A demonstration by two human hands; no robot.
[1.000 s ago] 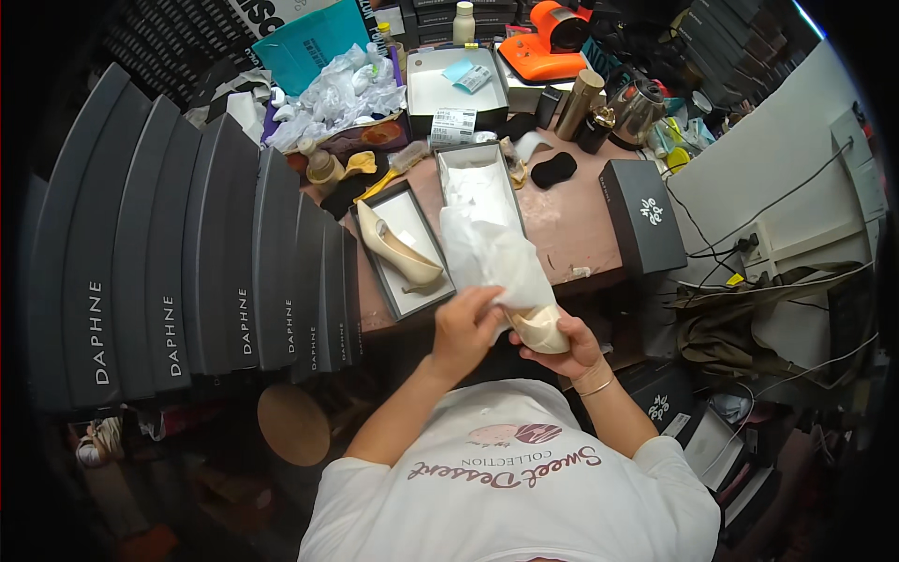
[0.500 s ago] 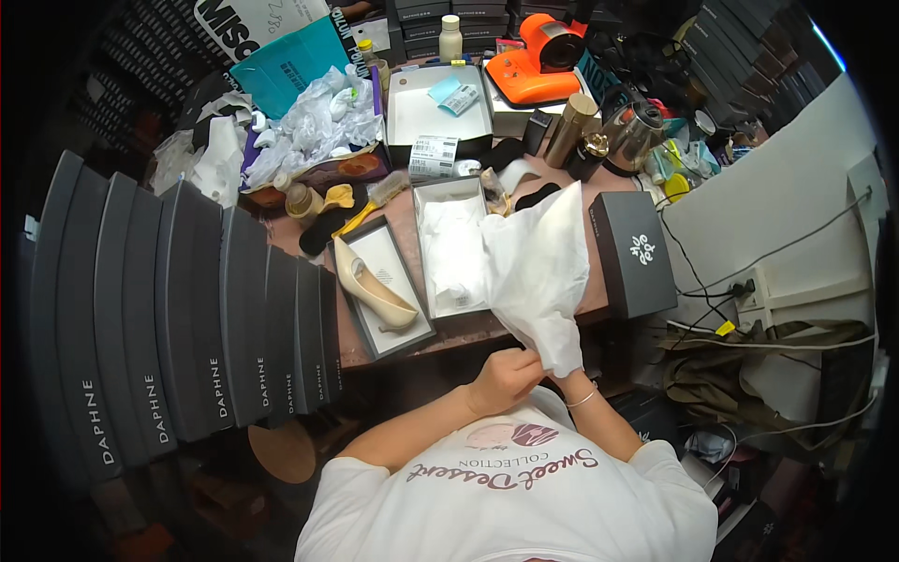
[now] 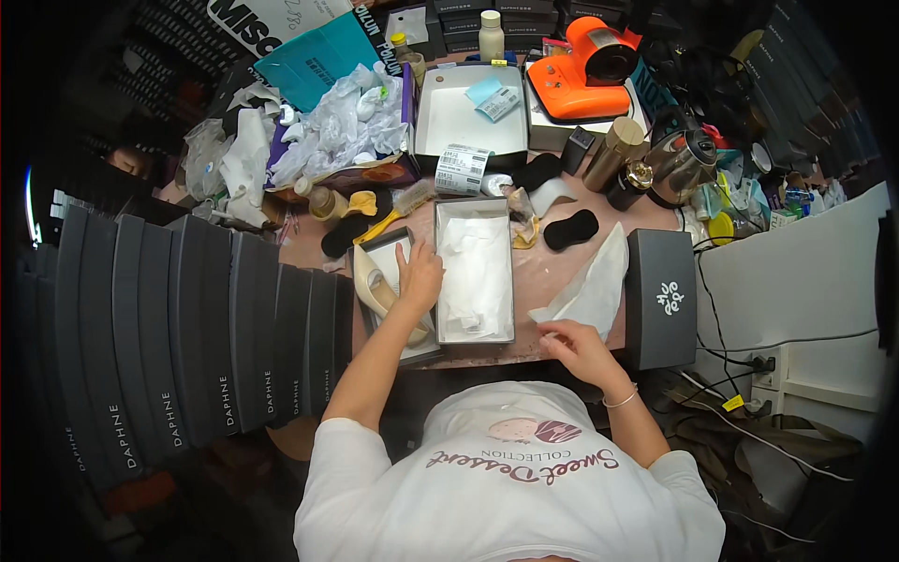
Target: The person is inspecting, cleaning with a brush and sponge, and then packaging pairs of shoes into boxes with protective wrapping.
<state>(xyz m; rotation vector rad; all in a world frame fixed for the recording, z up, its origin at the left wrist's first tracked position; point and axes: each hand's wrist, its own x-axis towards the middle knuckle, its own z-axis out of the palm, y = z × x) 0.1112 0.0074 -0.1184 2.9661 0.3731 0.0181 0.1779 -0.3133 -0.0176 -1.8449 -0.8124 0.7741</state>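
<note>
**Boxes and labels around the open shoe box**

An open grey shoe box [image 3: 475,272], lined with white tissue, sat at the desk's middle. Just left of it lay its shallow grey lid [image 3: 398,300], holding a cream shoe. To its right stood a closed black box [image 3: 661,298] with a white emblem. Behind it rested an empty white-lined tray box [image 3: 468,117] carrying a pale blue tag [image 3: 485,91] and a white label. A roll of white printed labels [image 3: 461,170] lay between the two. Far left, dark upright boxes [image 3: 187,328] stood in a row.
</note>
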